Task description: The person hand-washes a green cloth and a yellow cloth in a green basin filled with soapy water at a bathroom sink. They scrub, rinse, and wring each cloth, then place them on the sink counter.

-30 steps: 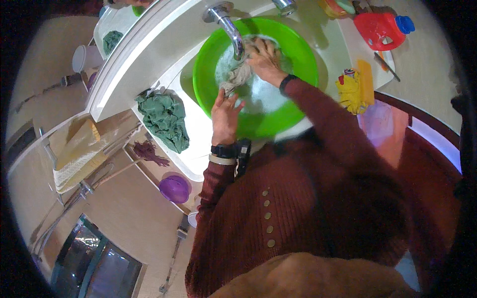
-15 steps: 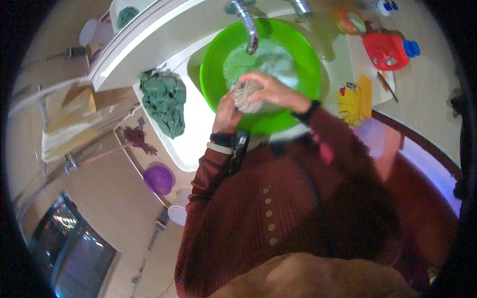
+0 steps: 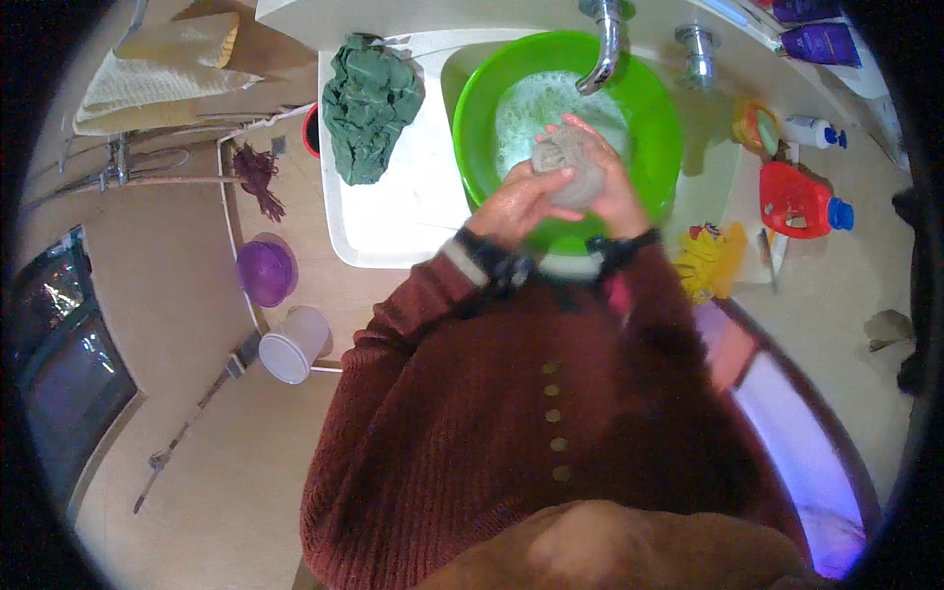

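Observation:
A wet, grey-beige cloth, wadded into a ball, is held between my two hands above a green basin. My left hand presses it from the left and below, thumb lying across the front. Around its far and right side curl the fingers of my right hand. Foamy water shows in the basin beyond the cloth. A metal tap reaches over the basin's far side.
Crumpled green cloth lies on the white sink ledge at left. To the right are a red jug with a blue cap, a yellow brush-like thing and a white bottle. A purple basin and white bucket stand lower left.
The head view has swung, so the sink and basin appear further right. My left hand has gone from gripping the cloth's near left side to cupping it, fingers more spread; both hands still hold the cloth.

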`<state>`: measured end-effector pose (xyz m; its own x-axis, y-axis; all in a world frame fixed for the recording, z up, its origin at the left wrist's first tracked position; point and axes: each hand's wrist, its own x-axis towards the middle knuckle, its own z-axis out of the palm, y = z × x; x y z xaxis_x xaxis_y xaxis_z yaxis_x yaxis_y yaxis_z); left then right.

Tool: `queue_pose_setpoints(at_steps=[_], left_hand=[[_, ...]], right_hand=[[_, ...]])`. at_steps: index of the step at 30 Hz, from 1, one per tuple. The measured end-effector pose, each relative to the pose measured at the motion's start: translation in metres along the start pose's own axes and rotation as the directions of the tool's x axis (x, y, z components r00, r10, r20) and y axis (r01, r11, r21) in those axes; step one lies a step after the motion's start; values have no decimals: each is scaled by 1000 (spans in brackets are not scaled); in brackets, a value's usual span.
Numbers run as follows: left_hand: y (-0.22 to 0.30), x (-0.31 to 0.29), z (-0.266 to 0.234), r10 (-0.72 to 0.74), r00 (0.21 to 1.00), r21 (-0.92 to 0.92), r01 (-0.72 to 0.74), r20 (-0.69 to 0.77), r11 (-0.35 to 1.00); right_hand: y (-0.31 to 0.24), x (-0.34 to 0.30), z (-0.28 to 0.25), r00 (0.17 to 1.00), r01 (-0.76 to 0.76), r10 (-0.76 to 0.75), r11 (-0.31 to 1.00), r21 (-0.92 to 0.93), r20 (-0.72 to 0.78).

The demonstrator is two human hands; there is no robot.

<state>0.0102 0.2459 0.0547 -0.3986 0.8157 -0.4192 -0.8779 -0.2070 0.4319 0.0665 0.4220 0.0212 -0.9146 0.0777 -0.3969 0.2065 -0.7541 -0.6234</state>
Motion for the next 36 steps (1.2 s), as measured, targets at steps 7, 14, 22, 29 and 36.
queue_pose_setpoints(at_steps=[7, 14, 22, 29, 36], left_hand=[[-10, 0, 6, 11, 997, 105, -2, -81, 994], [-34, 17, 11, 55, 970, 388, 42, -237, 921], [-14, -5, -1, -16, 999, 161, 25, -52, 987], [-34, -13, 1, 23, 996, 152, -36, 88, 988], [-24, -17, 13, 17, 994, 399, 28, -109, 916]], right_hand=[[-14, 12, 25, 962, 202, -272, 684, -701, 12], [1, 23, 7, 964, -42, -194, 568, -822, -183], [-15, -14, 19, 985, 170, -161, 937, -307, 55], [-27, -30, 44, 999, -23, 3, 923, -383, -51], [-2, -2, 43, 980, 55, -178, 672, -738, -88]])
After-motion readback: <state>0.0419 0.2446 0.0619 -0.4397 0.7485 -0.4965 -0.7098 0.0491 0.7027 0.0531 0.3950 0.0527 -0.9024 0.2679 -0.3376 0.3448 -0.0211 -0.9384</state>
